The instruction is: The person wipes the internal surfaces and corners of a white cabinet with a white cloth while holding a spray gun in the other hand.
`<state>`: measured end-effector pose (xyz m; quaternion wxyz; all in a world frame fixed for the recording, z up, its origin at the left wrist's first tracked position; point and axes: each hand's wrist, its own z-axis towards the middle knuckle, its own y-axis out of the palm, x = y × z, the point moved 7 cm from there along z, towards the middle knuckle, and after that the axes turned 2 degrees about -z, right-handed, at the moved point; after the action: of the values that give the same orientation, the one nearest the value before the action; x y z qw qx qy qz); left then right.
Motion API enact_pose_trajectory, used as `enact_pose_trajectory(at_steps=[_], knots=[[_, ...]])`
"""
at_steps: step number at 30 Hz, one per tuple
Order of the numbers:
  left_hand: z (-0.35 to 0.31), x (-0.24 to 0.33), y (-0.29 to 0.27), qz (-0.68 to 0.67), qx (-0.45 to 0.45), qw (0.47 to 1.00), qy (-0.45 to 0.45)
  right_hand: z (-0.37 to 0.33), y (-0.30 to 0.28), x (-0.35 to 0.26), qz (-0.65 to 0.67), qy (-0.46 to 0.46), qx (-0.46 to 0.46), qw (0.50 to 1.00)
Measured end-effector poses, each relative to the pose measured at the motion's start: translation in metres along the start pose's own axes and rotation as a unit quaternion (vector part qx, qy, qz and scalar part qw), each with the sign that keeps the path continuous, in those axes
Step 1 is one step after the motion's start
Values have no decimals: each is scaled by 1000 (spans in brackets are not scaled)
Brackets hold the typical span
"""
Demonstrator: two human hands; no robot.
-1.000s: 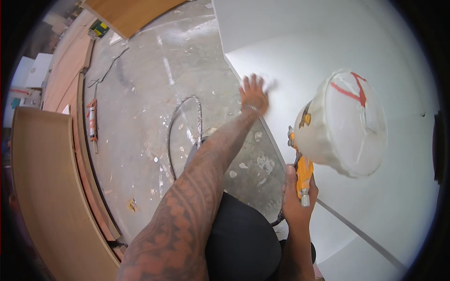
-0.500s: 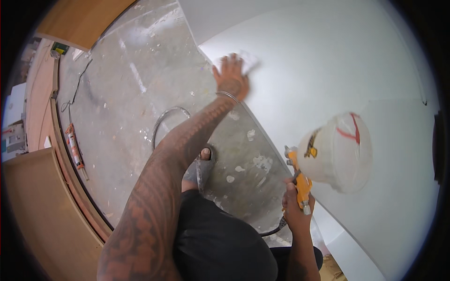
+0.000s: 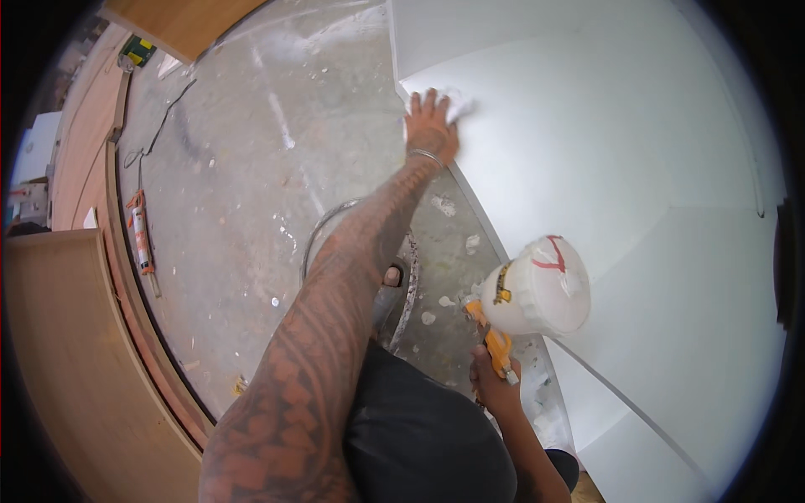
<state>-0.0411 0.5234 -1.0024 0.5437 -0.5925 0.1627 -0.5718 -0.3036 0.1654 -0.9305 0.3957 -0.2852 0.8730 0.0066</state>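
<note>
Nearest my view, beyond a knee [image 3: 428,436] in dark cloth, I have the right hand [image 3: 496,381] curled closed around the orange body of a spray gun [image 3: 499,348], held just off the near edge of the work; its milky cup [image 3: 537,289], marked in red, leans out in front of the white panel [image 3: 629,142]. I see no spray leaving the gun, and I can't tell how full the cup is. Farther out, the left hand [image 3: 432,130] lies palm down at the panel's left edge, fingers spread, with a blurred whitish cloth [image 3: 459,107] showing past the fingertips; I can't tell whether it grips the cloth or only presses on it. I judge the wiping to be under way and not finished, since hand and cloth are both on the panel near its far corner. The broad face to the right looks evenly pale, but I can't make out which parts have been gone over, nor whether any coat is on it, so how much is left stays open for me. Left of the panel, a hose [image 3: 412,289] loops over the spotted floor [image 3: 226,184]; a caulking gun [image 3: 141,239] lies near the wooden boards, and a brown panel [image 3: 184,25] stands farthest off.
</note>
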Motion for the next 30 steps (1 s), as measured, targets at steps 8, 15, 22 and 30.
enact_pose_trajectory(at_steps=[8,15,22,30], knots=[[-29,51,12,94,-85,986,107,18,-21,-89,-126,-241,113,956],[56,22,9,116,-148,937,295,54,-12,-156,-47,-208,110,971],[76,-13,-9,96,-107,960,242,62,2,-206,-58,-205,98,972],[20,-57,-39,122,-179,976,-1,66,-18,-206,-70,-167,120,976]])
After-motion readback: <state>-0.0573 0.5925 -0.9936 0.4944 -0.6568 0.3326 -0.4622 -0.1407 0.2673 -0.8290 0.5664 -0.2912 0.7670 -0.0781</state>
